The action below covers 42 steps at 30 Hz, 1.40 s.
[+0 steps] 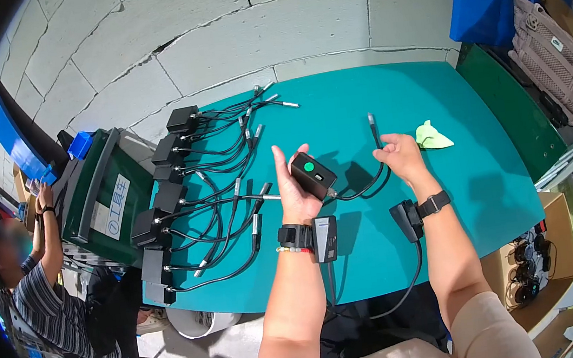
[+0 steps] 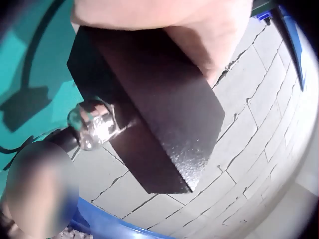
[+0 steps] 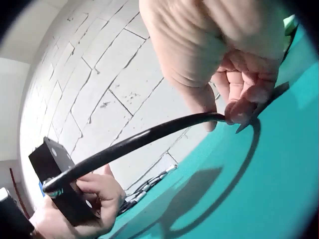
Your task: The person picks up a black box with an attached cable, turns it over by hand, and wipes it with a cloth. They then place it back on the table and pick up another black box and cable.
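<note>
My left hand point(image 1: 295, 193) holds a small black box point(image 1: 314, 176) with a green round sticker and a rectangular port on its face. From a metal fitting point(image 2: 94, 124) at one end of the box, a black cable point(image 3: 134, 142) curves across to my right hand point(image 1: 401, 157). That hand pinches the cable between thumb and fingers, near its far end. The cable's silver plug point(image 1: 372, 120) points up past the fingertips, toward the wall. In the right wrist view the plug is hidden behind the fingers.
Several black boxes with silver-tipped cables point(image 1: 216, 151) line the table's left side. A crumpled yellow-green cloth point(image 1: 433, 136) lies right of my right hand. A green toolbox point(image 1: 106, 199) stands at left, a carton point(image 1: 554, 233) at lower right. Another person point(image 1: 43, 277) sits at far left.
</note>
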Motion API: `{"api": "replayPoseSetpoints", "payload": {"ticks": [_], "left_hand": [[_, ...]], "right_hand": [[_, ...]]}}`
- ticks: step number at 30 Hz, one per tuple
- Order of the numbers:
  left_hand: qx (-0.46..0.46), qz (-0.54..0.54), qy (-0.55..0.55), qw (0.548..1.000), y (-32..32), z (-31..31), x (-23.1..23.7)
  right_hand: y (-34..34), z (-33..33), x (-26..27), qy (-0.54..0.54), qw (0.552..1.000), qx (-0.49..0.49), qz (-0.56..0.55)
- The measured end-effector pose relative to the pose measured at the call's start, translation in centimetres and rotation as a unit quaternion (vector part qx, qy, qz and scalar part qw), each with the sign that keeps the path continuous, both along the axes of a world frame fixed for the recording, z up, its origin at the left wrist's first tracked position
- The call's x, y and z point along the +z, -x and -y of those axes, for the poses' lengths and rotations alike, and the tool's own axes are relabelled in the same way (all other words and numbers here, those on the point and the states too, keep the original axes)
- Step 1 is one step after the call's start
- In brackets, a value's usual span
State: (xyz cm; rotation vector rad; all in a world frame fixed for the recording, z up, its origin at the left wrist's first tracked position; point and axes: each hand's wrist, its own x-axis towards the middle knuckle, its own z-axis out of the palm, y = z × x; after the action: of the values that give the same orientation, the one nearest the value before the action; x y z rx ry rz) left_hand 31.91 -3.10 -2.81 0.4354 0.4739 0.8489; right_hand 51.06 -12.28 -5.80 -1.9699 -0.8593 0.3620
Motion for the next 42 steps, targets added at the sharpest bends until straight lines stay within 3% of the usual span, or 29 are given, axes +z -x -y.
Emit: {"api": "replayPoseSetpoints", "payload": {"ticks": [1,2,4,10,19,38,42], "left_hand": [[0.0,0.012,0.017,1.0,0.1,-0.3,-0.3],[0.0,0.023,0.035,0.999,0.1,-0.4,-0.4],[0.016,0.018,0.055,0.998,0.0,-0.4,-0.3],[0.0,0.031,0.035,0.999,0.2,-0.8,-0.8],[0.034,0.022,0.026,0.999,0.0,-1.3,-1.2],[0.048,0.007,0.035,0.998,0.0,-1.2,-0.9],[0.039,0.031,0.033,0.998,0.2,-1.4,-1.0]], "right_hand": [[-0.2,-0.2,-0.2,-0.081,0.991,0.03,-0.103],[-0.3,-0.1,-0.3,-0.081,0.991,0.03,-0.103],[0.9,0.4,1.8,-0.187,0.953,0.108,-0.211],[1.6,1.0,4.1,-0.307,0.884,0.194,-0.296],[2.2,1.6,5.2,-0.311,0.877,0.252,-0.268],[1.7,1.6,4.8,-0.319,0.872,0.254,-0.272],[2.3,1.6,5.5,-0.31,0.891,0.235,-0.235]]}}
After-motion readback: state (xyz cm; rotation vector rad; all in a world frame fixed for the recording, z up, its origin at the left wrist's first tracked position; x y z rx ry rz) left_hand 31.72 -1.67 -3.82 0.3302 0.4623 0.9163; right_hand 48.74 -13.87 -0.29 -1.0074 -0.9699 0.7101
